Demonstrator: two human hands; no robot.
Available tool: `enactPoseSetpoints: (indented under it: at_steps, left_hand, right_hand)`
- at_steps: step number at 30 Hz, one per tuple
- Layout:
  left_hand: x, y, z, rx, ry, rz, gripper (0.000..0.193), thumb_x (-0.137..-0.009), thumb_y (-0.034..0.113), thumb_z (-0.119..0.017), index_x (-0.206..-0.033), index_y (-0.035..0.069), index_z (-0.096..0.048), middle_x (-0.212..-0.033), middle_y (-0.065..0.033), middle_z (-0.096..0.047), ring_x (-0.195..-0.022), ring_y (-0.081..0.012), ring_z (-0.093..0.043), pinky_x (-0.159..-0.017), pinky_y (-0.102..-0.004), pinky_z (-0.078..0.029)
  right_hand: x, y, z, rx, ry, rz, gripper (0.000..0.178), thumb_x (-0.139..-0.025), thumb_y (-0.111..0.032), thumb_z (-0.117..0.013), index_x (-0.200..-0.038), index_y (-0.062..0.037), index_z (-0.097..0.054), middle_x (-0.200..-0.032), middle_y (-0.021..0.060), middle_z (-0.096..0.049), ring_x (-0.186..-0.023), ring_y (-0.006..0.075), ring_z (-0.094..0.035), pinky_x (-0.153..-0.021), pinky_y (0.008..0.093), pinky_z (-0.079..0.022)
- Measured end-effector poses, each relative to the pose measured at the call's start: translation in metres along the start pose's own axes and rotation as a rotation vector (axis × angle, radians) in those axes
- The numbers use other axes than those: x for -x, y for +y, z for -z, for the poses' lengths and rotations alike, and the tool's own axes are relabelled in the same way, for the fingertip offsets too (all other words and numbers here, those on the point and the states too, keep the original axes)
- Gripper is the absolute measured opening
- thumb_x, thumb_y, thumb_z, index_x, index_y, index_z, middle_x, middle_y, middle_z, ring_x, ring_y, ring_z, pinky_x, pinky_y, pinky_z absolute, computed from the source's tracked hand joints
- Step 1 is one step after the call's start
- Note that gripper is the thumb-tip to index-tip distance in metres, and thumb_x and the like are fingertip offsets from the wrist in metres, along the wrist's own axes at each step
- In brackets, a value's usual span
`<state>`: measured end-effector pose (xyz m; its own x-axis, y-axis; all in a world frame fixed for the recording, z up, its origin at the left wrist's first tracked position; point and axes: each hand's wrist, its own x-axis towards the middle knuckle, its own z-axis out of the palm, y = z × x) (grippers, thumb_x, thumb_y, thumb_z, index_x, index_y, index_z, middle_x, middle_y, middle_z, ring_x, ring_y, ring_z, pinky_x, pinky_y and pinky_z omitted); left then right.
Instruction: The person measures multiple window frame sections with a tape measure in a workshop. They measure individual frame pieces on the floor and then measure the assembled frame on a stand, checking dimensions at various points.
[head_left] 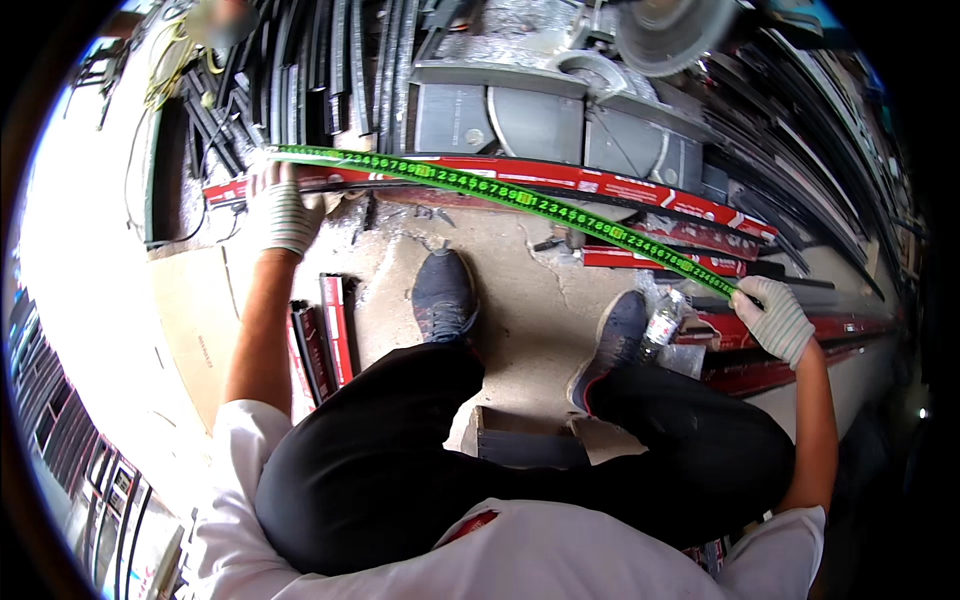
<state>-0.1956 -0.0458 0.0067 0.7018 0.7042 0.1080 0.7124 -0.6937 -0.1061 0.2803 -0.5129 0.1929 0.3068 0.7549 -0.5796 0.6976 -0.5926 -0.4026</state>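
Observation:
A bright green tape measure [525, 198] is stretched slantwise across the view, its far-left end lying along a long strip with a red printed face [590, 182]. My left hand [284, 212], in a white striped glove, has its fingers closed over the red strip near its left end, at the end of the tape. Over on the right, my right hand [776, 318], gloved alike, grips the tape measure at the lower end of the green blade. The tape's case is hidden in or behind that hand.
Behind the strip stands a grey metal saw base [535, 122] with a round saw blade [672, 35] above. Dark bars [345, 70] lie at the back left. Near my feet are a plastic bottle [661, 325], short red and black pieces [337, 325] and flat cardboard [190, 320].

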Motion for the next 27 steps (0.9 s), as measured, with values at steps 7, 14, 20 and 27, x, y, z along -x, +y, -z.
enactPoseSetpoints:
  at_steps: [7, 14, 20, 27]
  left_hand:
    - [0.049, 0.080, 0.048, 0.565, 0.205, -0.183, 0.040, -0.078, 0.011, -0.077, -0.116, 0.007, -0.065, -0.112, -0.0154, -0.067, -0.111, -0.0356, -0.061, -0.095, -0.0487, -0.049]
    - [-0.014, 0.148, 0.101, 0.571, 0.110, -0.504, 0.060, -0.082, 0.024, -0.076, -0.135, 0.004, -0.057, -0.133, -0.0159, -0.058, -0.128, -0.0345, -0.054, -0.115, -0.0515, -0.038]
    - [-0.054, 0.152, 0.067, 0.356, -0.183, -0.465, 0.083, -0.077, 0.034, -0.085, -0.145, 0.003, -0.049, -0.135, -0.0181, -0.060, -0.133, -0.0354, -0.054, -0.120, -0.0508, -0.034]
    - [-0.052, 0.157, 0.041, 0.335, -0.205, -0.443, 0.074, -0.077, 0.033, -0.085, -0.138, 0.004, -0.054, -0.120, -0.0137, -0.066, -0.120, -0.0333, -0.062, -0.115, -0.0476, -0.039]
  right_hand:
    - [-0.048, -0.008, -0.003, 0.080, 0.047, 0.098, 0.016, -0.096, -0.011, -0.064, -0.092, 0.0032, -0.069, -0.081, 0.0198, -0.065, -0.075, 0.0337, -0.065, -0.073, 0.0423, -0.051]
    - [-0.140, -0.072, -0.034, 0.156, 0.073, 0.222, 0.026, -0.098, -0.025, -0.062, -0.098, -0.0004, -0.071, -0.092, 0.0265, -0.069, -0.089, 0.0456, -0.067, -0.079, 0.0505, -0.052]
    - [-0.195, -0.128, -0.065, 0.114, 0.031, 0.152, 0.030, -0.098, -0.031, -0.060, -0.102, -0.0032, -0.072, -0.093, 0.0261, -0.070, -0.090, 0.0450, -0.068, -0.081, 0.0479, -0.053]
    - [-0.213, -0.136, -0.081, 0.083, -0.024, 0.185, 0.031, -0.100, -0.030, -0.059, -0.105, -0.0018, -0.072, -0.096, 0.0270, -0.071, -0.091, 0.0444, -0.068, -0.082, 0.0476, -0.054]
